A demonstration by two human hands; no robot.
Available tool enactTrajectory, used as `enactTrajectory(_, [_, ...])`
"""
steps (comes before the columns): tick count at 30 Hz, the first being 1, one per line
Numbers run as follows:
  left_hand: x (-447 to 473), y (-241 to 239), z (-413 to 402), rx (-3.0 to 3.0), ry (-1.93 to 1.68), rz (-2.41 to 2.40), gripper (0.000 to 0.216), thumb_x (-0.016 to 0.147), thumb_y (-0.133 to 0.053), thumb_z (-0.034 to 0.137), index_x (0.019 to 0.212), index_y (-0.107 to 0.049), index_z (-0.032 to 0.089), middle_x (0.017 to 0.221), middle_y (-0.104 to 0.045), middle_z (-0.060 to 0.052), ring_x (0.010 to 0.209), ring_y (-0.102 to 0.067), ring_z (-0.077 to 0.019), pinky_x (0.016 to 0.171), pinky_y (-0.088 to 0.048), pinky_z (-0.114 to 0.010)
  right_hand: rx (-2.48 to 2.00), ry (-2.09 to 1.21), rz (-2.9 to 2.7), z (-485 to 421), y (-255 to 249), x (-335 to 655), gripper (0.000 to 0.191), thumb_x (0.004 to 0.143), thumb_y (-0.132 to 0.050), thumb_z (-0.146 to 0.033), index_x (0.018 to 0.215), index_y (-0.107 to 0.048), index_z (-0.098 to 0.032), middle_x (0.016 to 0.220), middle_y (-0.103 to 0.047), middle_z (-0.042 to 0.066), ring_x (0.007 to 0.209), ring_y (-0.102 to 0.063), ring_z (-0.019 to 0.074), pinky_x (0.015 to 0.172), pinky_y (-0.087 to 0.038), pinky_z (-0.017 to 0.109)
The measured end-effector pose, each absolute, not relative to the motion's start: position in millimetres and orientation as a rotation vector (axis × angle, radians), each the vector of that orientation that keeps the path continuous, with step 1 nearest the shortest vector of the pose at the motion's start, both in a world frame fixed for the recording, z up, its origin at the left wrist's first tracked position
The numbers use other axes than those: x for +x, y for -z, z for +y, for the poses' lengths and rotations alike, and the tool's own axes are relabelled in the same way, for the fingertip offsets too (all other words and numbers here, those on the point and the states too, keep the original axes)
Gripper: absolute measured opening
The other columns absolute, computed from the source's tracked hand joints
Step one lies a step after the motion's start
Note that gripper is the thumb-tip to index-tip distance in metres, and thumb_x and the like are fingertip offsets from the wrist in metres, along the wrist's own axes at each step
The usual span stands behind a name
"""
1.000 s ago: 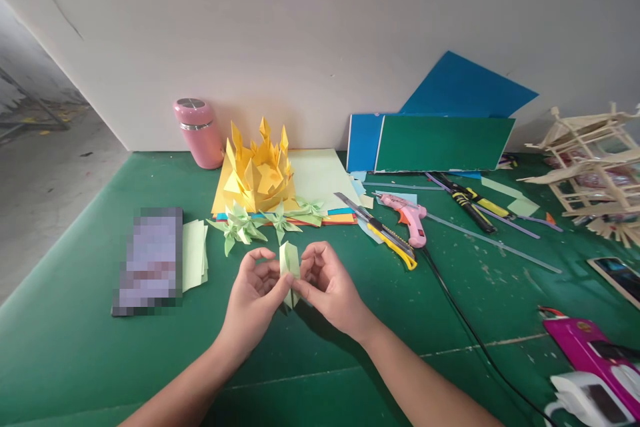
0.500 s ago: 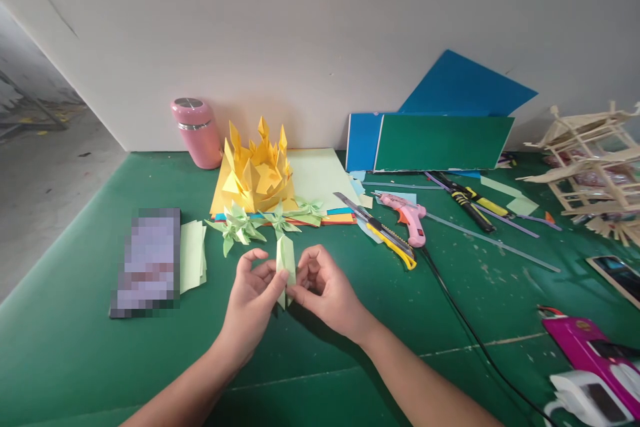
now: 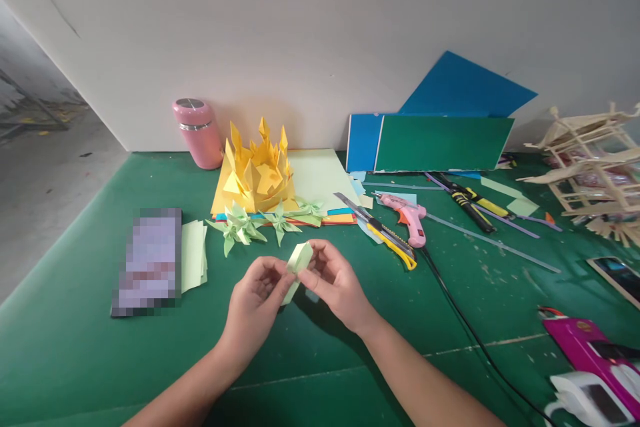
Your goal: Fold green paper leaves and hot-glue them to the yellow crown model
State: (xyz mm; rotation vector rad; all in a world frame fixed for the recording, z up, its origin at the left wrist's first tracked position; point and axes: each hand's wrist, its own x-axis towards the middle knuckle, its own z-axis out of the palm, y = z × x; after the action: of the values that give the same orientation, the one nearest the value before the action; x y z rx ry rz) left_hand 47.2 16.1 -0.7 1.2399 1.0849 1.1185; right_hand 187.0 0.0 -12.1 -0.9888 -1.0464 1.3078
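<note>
1. Pinching is done by both hands near the centre of the frame: the folded green paper [image 3: 301, 256] is gripped between the closed thumb and fingers [image 3: 270, 265] of the left hand [image 3: 253, 300], and its right edge is held by the right hand [image 3: 343, 290], thumb in front. The remaining fingers are loosely curled.
2. The piece is held tilted, its top leaning toward the right of the frame, above the green surface [image 3: 300, 373]. It has been folded into a narrow, layered form; no petals have been spread on it, so it is judged partway through.
3. Just beyond, at centre left, green paper flowers [image 3: 243, 221] with opened points are laid out and are judged finished. Their exact count cannot be told, since some overlap.
4. At left, flat green slips [image 3: 194, 257] are stacked beside a pixelated device [image 3: 153, 260]; these appear unfolded, and may be work left over.
5. Behind the flowers, a yellow paper crown [image 3: 255, 183] has been assembled.
6. Right of centre, a yellow cutter [image 3: 393, 243] and a pink glue gun [image 3: 413, 217] are left lying, neither being touched.
</note>
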Motion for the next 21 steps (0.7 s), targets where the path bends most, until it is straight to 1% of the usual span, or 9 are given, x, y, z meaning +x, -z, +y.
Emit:
enactTrajectory(3, [47.0, -2.0, 17.8, 1.289, -1.055, 1.107, 0.011, 0.067, -0.069, 0.029, 0.070, -0.064, 0.020, 0.067, -0.066, 0.001, 0.061, -0.063, -0.0131, 0.056, -0.053, -0.021, -0.982, -1.321, -1.035, 0.8, 14.1, 188.4, 0.030, 0.075, -0.066, -0.036, 0.098, -0.051, -0.024, 0.081, -0.048, -0.002, 0.067, -0.048, 0.0113, 0.060, -0.044, 0.025])
enactTrajectory(5, [47.5, -4.1, 17.3, 1.275, -1.029, 1.114, 0.012, 0.066, -0.070, 0.030, 0.072, -0.066, 0.020, 0.070, -0.068, 0.000, 0.063, -0.064, -0.0150, 0.059, -0.054, -0.024, -0.973, -1.339, -1.031, 1.0, 15.0, 188.3, 0.032, 0.075, -0.065, -0.033, 0.102, -0.049, -0.025, 0.080, -0.049, -0.003, 0.064, -0.048, 0.0105, 0.058, -0.045, 0.024])
enactTrajectory(8, [48.3, -5.7, 15.3, 1.222, -0.985, 1.108, 0.014, 0.067, -0.070, 0.030, 0.074, -0.066, 0.020, 0.072, -0.068, 0.000, 0.062, -0.065, -0.0151, 0.060, -0.055, -0.025, -0.979, -1.373, -1.017, 1.1, 14.7, 186.7, 0.039, 0.073, -0.063, -0.028, 0.108, -0.047, -0.027, 0.078, -0.049, -0.004, 0.059, -0.048, 0.0093, 0.057, -0.046, 0.024])
enactTrajectory(11, [48.7, -5.7, 14.1, 1.203, -0.945, 1.073, 0.018, 0.066, -0.072, 0.032, 0.077, -0.064, 0.019, 0.068, -0.066, 0.000, 0.060, -0.065, -0.0153, 0.059, -0.055, -0.026, -0.998, -1.395, -1.006, 1.1, 13.1, 185.2, 0.033, 0.071, -0.063, -0.026, 0.101, -0.048, -0.026, 0.074, -0.048, -0.005, 0.057, -0.048, 0.0088, 0.056, -0.047, 0.024])
enactTrajectory(14, [48.9, -5.8, 14.5, 1.225, -0.946, 1.051, 0.018, 0.065, -0.073, 0.030, 0.077, -0.064, 0.019, 0.064, -0.067, 0.000, 0.059, -0.065, -0.0158, 0.060, -0.055, -0.027, -1.006, -1.396, -0.995, 1.0, 11.7, 185.4, 0.030, 0.070, -0.062, -0.025, 0.095, -0.046, -0.025, 0.071, -0.048, -0.007, 0.054, -0.049, 0.0085, 0.054, -0.047, 0.024])
enactTrajectory(19, [49.4, -8.5, 15.3, 1.177, -0.951, 1.059, 0.015, 0.064, -0.073, 0.029, 0.071, -0.063, 0.020, 0.057, -0.065, 0.002, 0.054, -0.063, -0.0145, 0.054, -0.054, -0.025, -1.025, -1.377, -1.013, 0.5, 12.1, 186.9, 0.021, 0.075, -0.057, -0.027, 0.092, -0.044, -0.024, 0.067, -0.050, -0.007, 0.053, -0.052, 0.0086, 0.055, -0.047, 0.024])
enactTrajectory(21, [49.4, -9.5, 15.5, 1.153, -0.961, 1.070, 0.016, 0.063, -0.074, 0.029, 0.069, -0.062, 0.019, 0.056, -0.065, 0.003, 0.053, -0.063, -0.0140, 0.054, -0.054, -0.025, -1.018, -1.374, -1.012, 0.5, 13.3, 186.7, 0.022, 0.075, -0.058, -0.026, 0.092, -0.044, -0.024, 0.069, -0.050, -0.007, 0.053, -0.053, 0.0083, 0.055, -0.048, 0.024])
